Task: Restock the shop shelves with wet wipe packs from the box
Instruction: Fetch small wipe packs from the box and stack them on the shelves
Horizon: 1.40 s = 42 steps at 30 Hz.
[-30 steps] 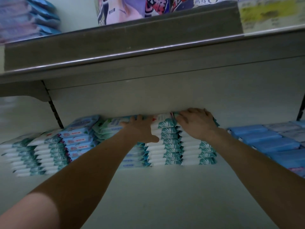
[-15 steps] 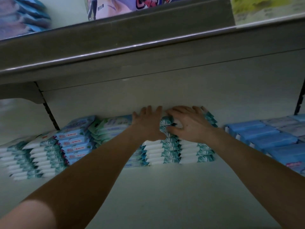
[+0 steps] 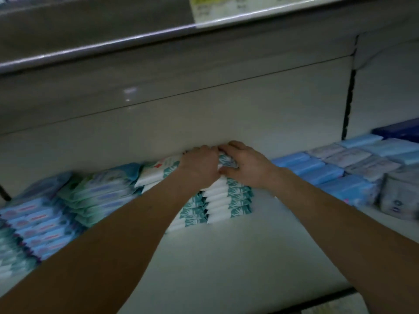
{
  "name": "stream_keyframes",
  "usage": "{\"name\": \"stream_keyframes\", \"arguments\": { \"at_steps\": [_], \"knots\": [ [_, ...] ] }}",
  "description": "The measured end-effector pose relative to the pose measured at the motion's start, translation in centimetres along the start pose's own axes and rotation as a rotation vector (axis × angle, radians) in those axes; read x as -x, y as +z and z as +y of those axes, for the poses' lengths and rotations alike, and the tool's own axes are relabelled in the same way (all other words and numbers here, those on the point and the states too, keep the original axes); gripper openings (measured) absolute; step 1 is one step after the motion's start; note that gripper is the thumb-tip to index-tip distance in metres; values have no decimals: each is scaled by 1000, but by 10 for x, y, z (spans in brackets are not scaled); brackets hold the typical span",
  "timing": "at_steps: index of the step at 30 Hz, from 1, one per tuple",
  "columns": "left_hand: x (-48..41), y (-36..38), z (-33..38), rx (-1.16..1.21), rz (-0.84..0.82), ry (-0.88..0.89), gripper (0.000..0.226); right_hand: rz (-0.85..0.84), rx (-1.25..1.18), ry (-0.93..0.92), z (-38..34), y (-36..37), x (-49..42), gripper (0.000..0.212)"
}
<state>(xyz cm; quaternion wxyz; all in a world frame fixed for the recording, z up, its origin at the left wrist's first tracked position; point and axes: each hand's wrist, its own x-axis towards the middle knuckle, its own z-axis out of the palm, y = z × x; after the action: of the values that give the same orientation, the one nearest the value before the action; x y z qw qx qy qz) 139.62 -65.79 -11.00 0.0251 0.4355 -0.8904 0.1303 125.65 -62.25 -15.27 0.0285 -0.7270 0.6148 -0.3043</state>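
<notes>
Head view. Two bare forearms reach to the back of the shelf (image 3: 215,257), where white and teal wipe packs (image 3: 229,200) stand in two neat stacks against the rear panel.

The right hand (image 3: 247,168) grasps the top pack (image 3: 226,160) of the right-hand stack, with the thumb below its teal end and the fingers curled over it from above. The left hand (image 3: 199,165) lies just beside it, knuckles touching the right hand's fingers and palm down on the top of the stacks. Its fingers bend over the far edge out of sight, so I cannot tell whether it grips a pack or only presses on it.

To the left of the stacks lie rows of green and blue packs (image 3: 102,193), somewhat blurred, and further left blue and pink packs (image 3: 34,218). To the right, apart from the stacks, lie pale blue packs (image 3: 317,171).

The upper shelf edge (image 3: 113,45) runs overhead and carries a price label (image 3: 213,7), which is unreadable.
</notes>
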Motion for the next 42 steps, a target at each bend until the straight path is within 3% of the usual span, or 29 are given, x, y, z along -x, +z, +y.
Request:
{"name": "stream_keyframes", "arguments": {
  "at_steps": [11,15,19,23,28,33,38,42],
  "knots": [
    [7,-2,3,-89,80,-25,58,32,48,-15,1,5,2,60],
    [16,0,-11,-54,36,-39,76,-3,149,26,-6,-8,3,72],
    [40,-5,-54,2,-104,-263,103,-7,351,-28,-25,-19,7,78],
    [59,-2,-80,-52,-178,-408,94,-33,383,-166,-51,-6,1,69],
    [66,6,-96,-6,-199,-593,108,-59,380,-262,-80,16,-13,65],
    [77,27,-108,12,-176,-562,87,-66,427,-281,-79,35,-18,52],
    [85,14,-109,35,-196,-545,82,-127,404,-208,-94,29,-23,51],
    [112,0,-117,106,-43,-523,79,-115,349,-275,-125,31,-18,49]
  ]
}}
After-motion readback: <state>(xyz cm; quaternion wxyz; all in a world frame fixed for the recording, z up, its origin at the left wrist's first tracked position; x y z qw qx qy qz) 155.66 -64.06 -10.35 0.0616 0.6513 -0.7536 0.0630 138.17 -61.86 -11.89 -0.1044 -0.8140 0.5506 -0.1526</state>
